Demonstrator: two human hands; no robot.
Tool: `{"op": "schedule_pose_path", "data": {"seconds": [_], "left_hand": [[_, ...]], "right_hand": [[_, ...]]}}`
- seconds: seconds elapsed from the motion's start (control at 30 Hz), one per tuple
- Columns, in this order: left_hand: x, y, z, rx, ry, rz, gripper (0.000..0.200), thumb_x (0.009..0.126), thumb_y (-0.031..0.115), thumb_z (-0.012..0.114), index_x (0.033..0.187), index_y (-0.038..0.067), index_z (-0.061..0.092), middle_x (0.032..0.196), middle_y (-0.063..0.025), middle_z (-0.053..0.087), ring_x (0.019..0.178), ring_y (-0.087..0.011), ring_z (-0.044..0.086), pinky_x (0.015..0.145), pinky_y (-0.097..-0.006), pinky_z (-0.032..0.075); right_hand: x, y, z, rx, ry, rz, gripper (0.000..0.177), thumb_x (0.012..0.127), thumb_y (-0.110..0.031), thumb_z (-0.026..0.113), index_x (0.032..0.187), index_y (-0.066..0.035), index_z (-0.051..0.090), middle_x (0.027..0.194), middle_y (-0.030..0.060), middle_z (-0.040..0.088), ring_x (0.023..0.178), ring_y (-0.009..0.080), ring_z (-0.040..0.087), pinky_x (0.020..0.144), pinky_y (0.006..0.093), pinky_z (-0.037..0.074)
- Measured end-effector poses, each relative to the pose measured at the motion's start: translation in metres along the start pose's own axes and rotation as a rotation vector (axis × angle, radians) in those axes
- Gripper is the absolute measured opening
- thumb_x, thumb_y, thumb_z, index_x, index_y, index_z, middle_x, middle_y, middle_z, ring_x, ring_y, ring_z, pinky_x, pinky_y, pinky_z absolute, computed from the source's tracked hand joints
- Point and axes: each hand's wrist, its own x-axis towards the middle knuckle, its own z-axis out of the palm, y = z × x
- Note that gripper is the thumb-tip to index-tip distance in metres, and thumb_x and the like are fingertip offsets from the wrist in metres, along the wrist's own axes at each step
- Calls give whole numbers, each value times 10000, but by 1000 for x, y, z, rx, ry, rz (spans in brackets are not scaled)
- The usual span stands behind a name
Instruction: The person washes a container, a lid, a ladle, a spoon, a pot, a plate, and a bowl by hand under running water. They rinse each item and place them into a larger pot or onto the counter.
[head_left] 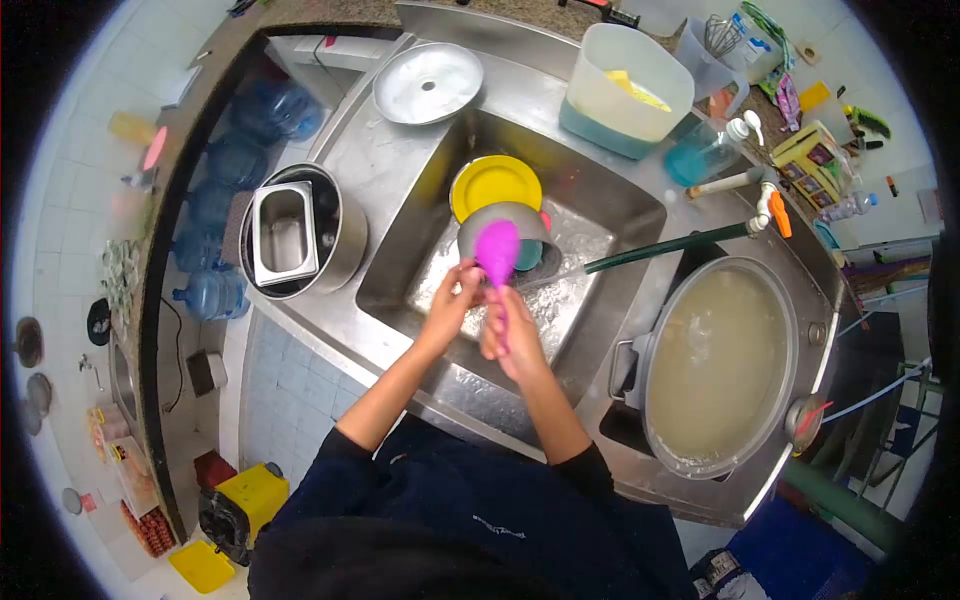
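Over the sink (590, 340), my right hand (513, 335) is closed round the handle of a magenta spoon (497, 250), its broad head pointing up and away from me. My left hand (455, 300) has its fingers curled against the spoon's neck; the head and hand are slightly blurred. Beneath the spoon, in the sink, lie a yellow plate (497, 187) and a grey bowl (475, 228) with a teal item (530, 255) inside, partly hidden by the spoon. Water runs from a green hose (660, 250) into the basin.
A large pot (720, 370) of cloudy liquid stands right of the sink. At left is a steel pot (345, 235) with a rectangular steel pan (285, 230) on it. A round lid (428, 85) and a tub of teal liquid (625, 90) stand behind, near a tap (768, 205).
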Motion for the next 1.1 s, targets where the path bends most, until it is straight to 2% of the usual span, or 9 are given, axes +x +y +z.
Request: {"op": "schedule_pose_path", "data": {"seconds": [0.07,0.27,0.33,0.43,0.6,0.67,0.8,0.97,1.1], "left_hand": [[-10,45,-27,397,162,494,470,855,175,533,1244,10,328,1058,-136,487,866,-179,569,725,-277,476],[-13,151,-100,97,372,274,612,820,145,576,1302,18,221,1016,-152,492,752,-202,608,609,-258,501],[5,158,-131,148,447,168,623,822,169,576,1304,7,217,943,-141,521,586,-194,605,451,-253,483],[36,145,-184,382,203,-93,588,820,243,579,1258,-13,283,835,-125,548,405,-175,540,341,-249,436],[61,136,-183,1343,255,-46,482,821,412,494,936,-43,602,768,-246,606,769,-349,605,714,-396,454],[71,132,-192,1425,269,-149,499,809,445,485,1002,-2,594,875,-276,581,867,-398,566,777,-422,440],[51,162,-163,1688,360,-171,474,796,472,492,1032,72,587,915,-232,595,871,-385,572,755,-445,452],[28,179,-131,1522,466,467,272,826,278,537,970,52,586,739,-107,567,638,-244,562,547,-366,434],[10,160,-79,1136,296,650,143,806,139,574,912,48,607,685,-84,553,515,-150,502,484,-260,395]], "right_hand": [[7,10,49,-70,-249,-2,255,918,-340,357,976,-98,414,513,-28,327,298,75,306,283,240,341],[44,34,156,-408,-581,106,455,904,-429,321,1148,-48,374,705,101,520,513,173,563,400,291,494],[75,41,122,-666,-461,119,563,857,-511,362,1123,-28,475,783,140,565,518,208,579,430,342,521],[123,37,17,-548,-69,212,238,804,-164,485,917,40,536,694,121,536,528,253,587,449,378,533],[235,83,-132,68,248,201,400,885,-149,384,1239,14,292,1150,209,439,1070,360,454,913,443,391],[289,107,-166,289,312,131,440,887,-199,393,1282,-37,289,1242,171,401,1139,340,391,932,459,352],[327,106,-157,718,269,-24,328,880,-280,436,1180,-148,446,1181,59,485,1105,220,436,938,433,355],[317,108,-147,651,342,-66,330,871,-271,468,1170,-132,446,1169,60,495,1063,217,471,918,417,381],[244,112,-154,586,352,117,217,890,-302,418,863,-101,496,703,28,515,585,194,521,539,333,464]]}}
